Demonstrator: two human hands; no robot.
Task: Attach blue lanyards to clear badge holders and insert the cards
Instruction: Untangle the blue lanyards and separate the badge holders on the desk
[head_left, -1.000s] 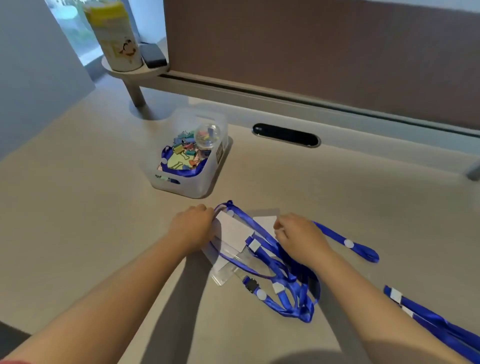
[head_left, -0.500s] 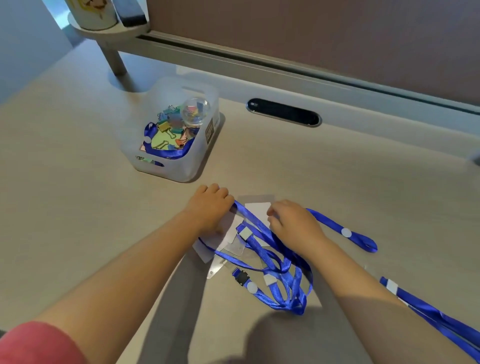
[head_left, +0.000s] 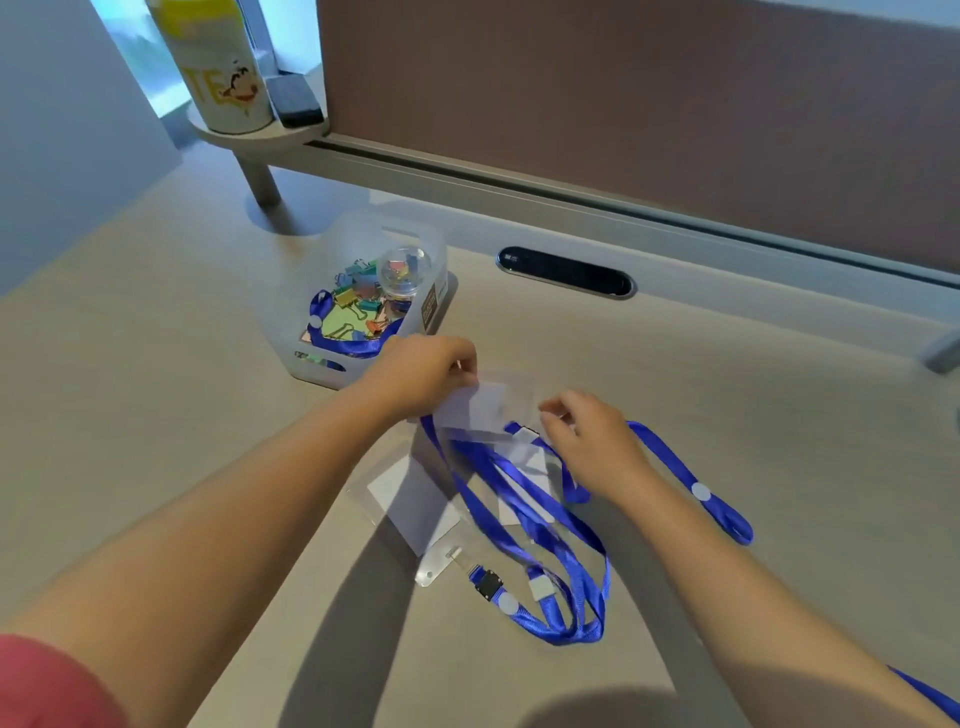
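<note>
Left hand grip pinched on a clear plastic badge holder with a white card, lifted just above the pale surface; right hand fingers loosely curled beside it, holding nothing I can make out. Tangled blue fabric lanyards lie below, a second clear holder already clipped. Judgement: steady the holder's slot edge, free one lanyard clip from the tangle, thread it squarely, avoid dragging neighbouring straps
</note>
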